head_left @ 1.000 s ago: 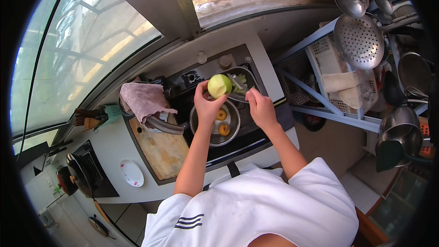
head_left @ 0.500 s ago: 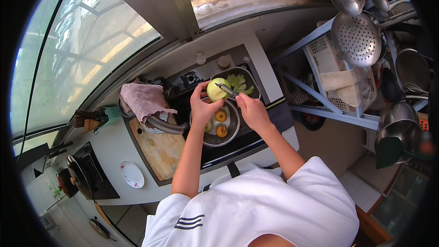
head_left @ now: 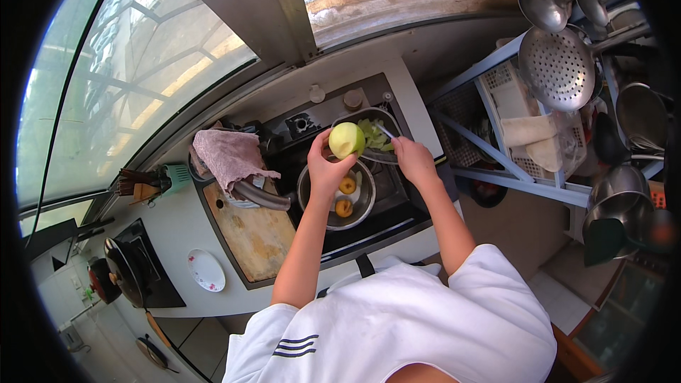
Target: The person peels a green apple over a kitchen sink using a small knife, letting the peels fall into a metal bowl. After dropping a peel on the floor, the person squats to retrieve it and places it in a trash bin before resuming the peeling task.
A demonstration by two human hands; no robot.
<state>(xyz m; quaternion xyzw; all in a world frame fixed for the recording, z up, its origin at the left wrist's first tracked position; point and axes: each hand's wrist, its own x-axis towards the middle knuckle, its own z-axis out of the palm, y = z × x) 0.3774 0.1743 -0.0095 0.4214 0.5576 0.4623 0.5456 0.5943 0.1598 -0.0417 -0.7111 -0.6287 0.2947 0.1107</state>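
Observation:
My left hand (head_left: 330,167) holds a partly peeled green apple (head_left: 347,140), its flesh pale yellow and some green skin left on the right side. In my closed right hand (head_left: 415,159) is a peeler (head_left: 385,131), its thin metal part reaching over green peelings (head_left: 373,136). These lie in a dark-rimmed rectangular basin (head_left: 392,118) behind my hands. Just below the apple, a round metal bowl (head_left: 369,207) holds yellow-orange round fruits (head_left: 344,208) and a paler piece mostly hidden by my left forearm.
Left of the bowl lie a wooden cutting board (head_left: 255,237) and a pink cloth (head_left: 230,156) over a faucet-like grey handle. A floral plate (head_left: 206,270) sits further left on the counter. On the right, a blue rack (head_left: 496,170) stands below hanging ladles and a skimmer (head_left: 557,67).
The peeler has come away from the apple, moving right to over the peelings. My right hand has shifted right. The apple stays in my left hand, turned slightly.

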